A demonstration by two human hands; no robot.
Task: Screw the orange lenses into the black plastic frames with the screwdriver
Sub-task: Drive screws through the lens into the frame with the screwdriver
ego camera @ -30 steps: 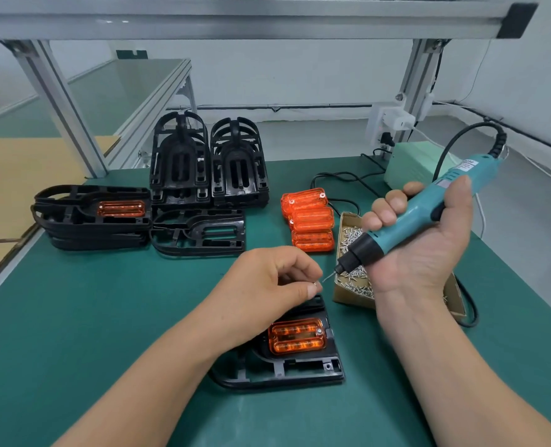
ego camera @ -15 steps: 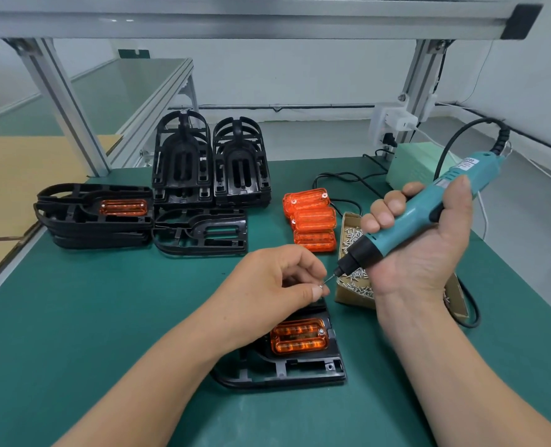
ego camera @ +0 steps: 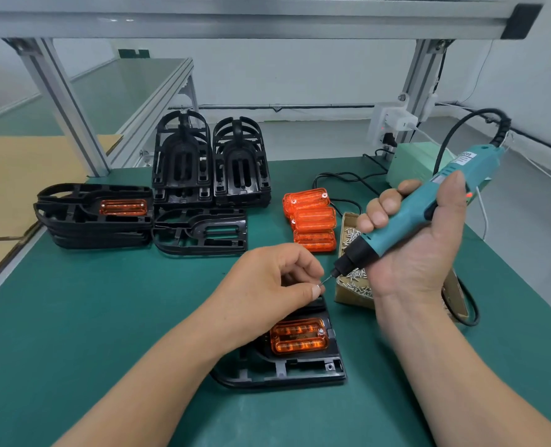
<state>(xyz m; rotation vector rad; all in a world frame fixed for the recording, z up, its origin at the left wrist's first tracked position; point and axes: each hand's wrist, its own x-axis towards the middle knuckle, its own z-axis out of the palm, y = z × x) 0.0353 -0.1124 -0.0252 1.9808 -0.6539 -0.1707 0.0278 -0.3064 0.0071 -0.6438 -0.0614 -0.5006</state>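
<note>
Left hand [ego camera: 267, 285] has nudged its pinched screw [ego camera: 321, 284] onto the screwdriver [ego camera: 406, 217] tip; right hand [ego camera: 419, 253] grip wraps the tool. Just below left hand, lens [ego camera: 300, 337] sits in frame [ego camera: 300, 372] on bench [ego camera: 74, 317].

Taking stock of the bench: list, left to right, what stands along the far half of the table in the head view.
stack of frames topped with a lens → upright black frames → loose orange lenses → box of screws → green power unit
</note>
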